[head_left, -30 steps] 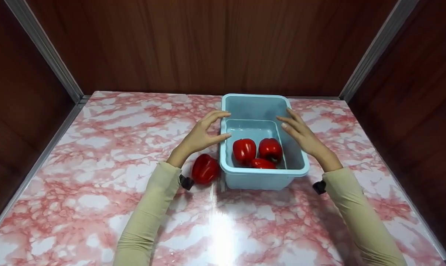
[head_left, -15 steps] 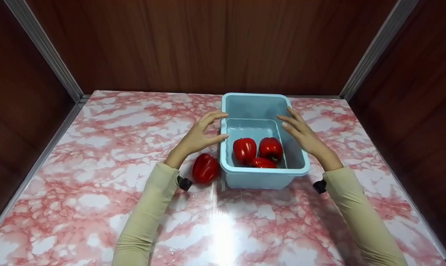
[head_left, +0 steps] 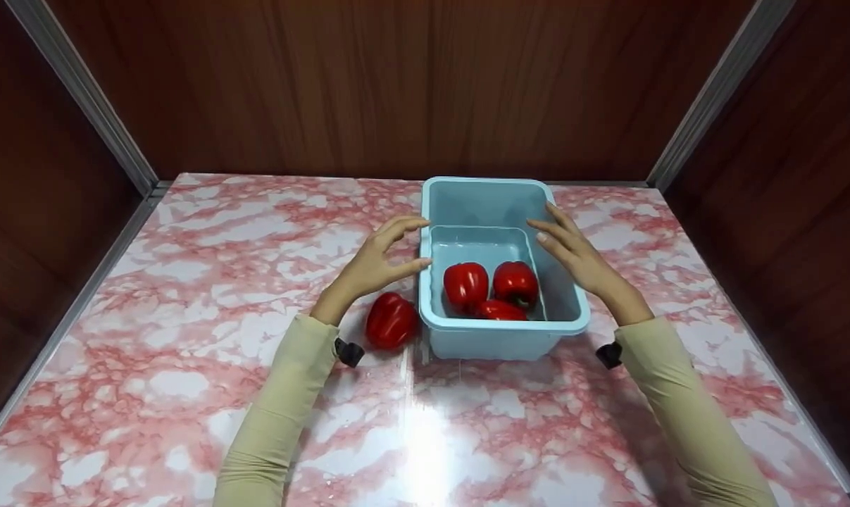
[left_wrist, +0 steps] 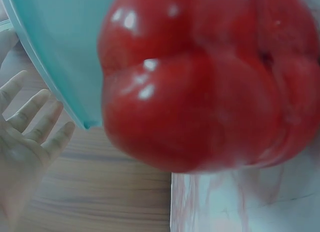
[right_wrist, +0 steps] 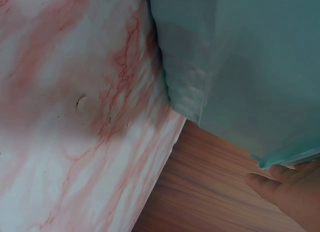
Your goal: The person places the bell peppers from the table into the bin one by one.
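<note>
A light blue plastic bin stands on the pink marbled table. Three red bell peppers lie in it: one at the left, one at the right, and one at the front. Another red pepper lies on the table against the bin's left front corner and fills the left wrist view. My left hand hovers beside the bin's left wall with relaxed, spread fingers and holds nothing. My right hand lies along the right rim, fingers straight.
Dark wooden walls with metal corner strips close in the table on three sides. The bin's wall and the table edge show in the right wrist view, with my right hand's fingers below the rim.
My left hand has drawn slightly to the left, away from the bin's wall. The right hand, the bin and the peppers have stayed put.
</note>
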Action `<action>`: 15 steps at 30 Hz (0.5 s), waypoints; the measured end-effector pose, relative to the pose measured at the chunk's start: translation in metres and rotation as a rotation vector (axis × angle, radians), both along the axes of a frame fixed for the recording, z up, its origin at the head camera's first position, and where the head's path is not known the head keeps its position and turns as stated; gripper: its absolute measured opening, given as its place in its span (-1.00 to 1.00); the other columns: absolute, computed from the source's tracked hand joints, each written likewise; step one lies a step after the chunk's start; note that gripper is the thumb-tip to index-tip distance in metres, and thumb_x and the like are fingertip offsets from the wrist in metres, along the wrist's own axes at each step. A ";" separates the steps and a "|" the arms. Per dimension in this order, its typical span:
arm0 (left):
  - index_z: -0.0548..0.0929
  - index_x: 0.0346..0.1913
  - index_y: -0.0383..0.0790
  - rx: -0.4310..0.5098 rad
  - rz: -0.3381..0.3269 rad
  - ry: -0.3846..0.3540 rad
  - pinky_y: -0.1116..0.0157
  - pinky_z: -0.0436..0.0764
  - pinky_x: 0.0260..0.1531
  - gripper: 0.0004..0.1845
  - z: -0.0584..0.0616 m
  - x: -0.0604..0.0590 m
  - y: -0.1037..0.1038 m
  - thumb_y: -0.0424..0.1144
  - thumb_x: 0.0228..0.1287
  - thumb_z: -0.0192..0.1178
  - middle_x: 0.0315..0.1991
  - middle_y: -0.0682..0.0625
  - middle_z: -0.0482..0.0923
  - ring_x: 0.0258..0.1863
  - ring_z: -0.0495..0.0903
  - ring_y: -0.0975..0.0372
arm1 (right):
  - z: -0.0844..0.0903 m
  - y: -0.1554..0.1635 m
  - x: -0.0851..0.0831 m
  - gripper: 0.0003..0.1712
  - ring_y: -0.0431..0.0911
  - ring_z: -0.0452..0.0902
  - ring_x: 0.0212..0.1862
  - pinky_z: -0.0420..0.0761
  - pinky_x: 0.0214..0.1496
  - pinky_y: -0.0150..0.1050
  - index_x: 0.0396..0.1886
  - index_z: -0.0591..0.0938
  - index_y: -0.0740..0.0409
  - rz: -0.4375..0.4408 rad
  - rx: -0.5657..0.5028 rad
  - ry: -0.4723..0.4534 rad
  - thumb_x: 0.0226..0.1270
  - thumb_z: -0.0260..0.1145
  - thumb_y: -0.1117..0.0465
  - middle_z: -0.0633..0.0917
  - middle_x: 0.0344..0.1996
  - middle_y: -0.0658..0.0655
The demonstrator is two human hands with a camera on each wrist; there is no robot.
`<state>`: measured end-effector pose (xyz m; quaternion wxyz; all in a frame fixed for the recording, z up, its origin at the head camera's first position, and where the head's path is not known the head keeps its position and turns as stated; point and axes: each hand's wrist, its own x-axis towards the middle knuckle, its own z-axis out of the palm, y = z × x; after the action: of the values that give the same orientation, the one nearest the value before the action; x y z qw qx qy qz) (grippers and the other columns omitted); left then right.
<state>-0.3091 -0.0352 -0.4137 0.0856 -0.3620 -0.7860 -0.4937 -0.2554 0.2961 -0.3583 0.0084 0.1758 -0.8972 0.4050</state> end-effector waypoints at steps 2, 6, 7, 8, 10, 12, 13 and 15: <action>0.43 0.24 0.06 0.007 -0.002 -0.007 0.21 0.31 0.26 -0.38 -0.001 0.000 -0.001 -0.02 0.07 0.34 0.20 0.16 0.37 0.21 0.32 0.34 | 0.000 0.000 0.000 -0.49 0.21 -0.32 0.45 -0.19 0.35 0.31 0.30 0.33 0.30 0.003 -0.003 0.005 0.46 -0.05 0.13 -0.12 0.44 0.30; 0.42 0.24 0.04 0.012 -0.008 -0.016 0.16 0.31 0.25 -0.39 -0.002 0.001 -0.004 -0.08 0.08 0.34 0.20 0.11 0.38 0.21 0.33 0.29 | 0.001 0.000 0.000 -0.50 0.22 -0.31 0.45 -0.19 0.33 0.33 0.30 0.33 0.29 0.005 -0.007 0.007 0.46 -0.04 0.14 -0.12 0.44 0.30; 0.42 0.24 0.06 0.008 -0.008 -0.016 0.16 0.31 0.25 -0.39 -0.002 0.000 -0.005 -0.07 0.09 0.33 0.20 0.12 0.37 0.21 0.33 0.29 | 0.001 0.000 0.000 -0.50 0.22 -0.31 0.45 -0.19 0.33 0.34 0.30 0.34 0.28 0.004 -0.006 0.007 0.46 -0.04 0.14 -0.12 0.44 0.30; 0.41 0.25 0.07 0.005 -0.009 -0.015 0.16 0.31 0.25 -0.39 -0.002 0.001 -0.005 -0.07 0.09 0.33 0.21 0.13 0.37 0.21 0.33 0.29 | 0.001 0.000 0.001 -0.50 0.22 -0.31 0.45 -0.19 0.33 0.34 0.30 0.34 0.28 0.003 -0.006 0.005 0.46 -0.03 0.14 -0.12 0.44 0.29; 0.41 0.25 0.10 -0.002 -0.007 -0.005 0.18 0.31 0.25 -0.39 -0.002 0.001 -0.007 -0.05 0.10 0.32 0.20 0.15 0.37 0.21 0.33 0.31 | 0.001 0.000 0.001 -0.50 0.22 -0.30 0.45 -0.18 0.33 0.34 0.30 0.34 0.27 0.001 -0.006 0.003 0.46 -0.03 0.14 -0.12 0.45 0.29; 0.40 0.25 0.09 -0.006 -0.006 0.007 0.20 0.32 0.24 -0.39 -0.003 0.001 -0.008 -0.03 0.10 0.31 0.20 0.17 0.37 0.21 0.33 0.33 | 0.001 0.001 0.001 -0.50 0.21 -0.30 0.45 -0.17 0.33 0.34 0.30 0.34 0.27 0.001 -0.006 0.002 0.46 -0.03 0.13 -0.11 0.45 0.29; 0.40 0.26 0.09 -0.011 -0.005 0.013 0.21 0.32 0.24 -0.38 -0.003 0.001 -0.009 -0.01 0.10 0.31 0.20 0.19 0.37 0.21 0.33 0.35 | 0.001 0.001 0.000 -0.50 0.22 -0.30 0.45 -0.17 0.33 0.34 0.30 0.34 0.27 0.004 -0.007 0.002 0.46 -0.03 0.13 -0.12 0.45 0.29; 0.40 0.26 0.06 -0.014 -0.005 0.024 0.21 0.33 0.23 -0.38 -0.004 0.002 -0.010 0.01 0.10 0.30 0.20 0.20 0.37 0.21 0.33 0.36 | 0.000 0.001 0.000 -0.49 0.22 -0.30 0.44 -0.15 0.33 0.33 0.30 0.33 0.29 0.012 -0.010 0.005 0.46 -0.04 0.14 -0.12 0.44 0.30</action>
<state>-0.3073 -0.0450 -0.4181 0.0912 -0.3704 -0.7875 -0.4840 -0.2555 0.2969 -0.3582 0.0094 0.1820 -0.8941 0.4092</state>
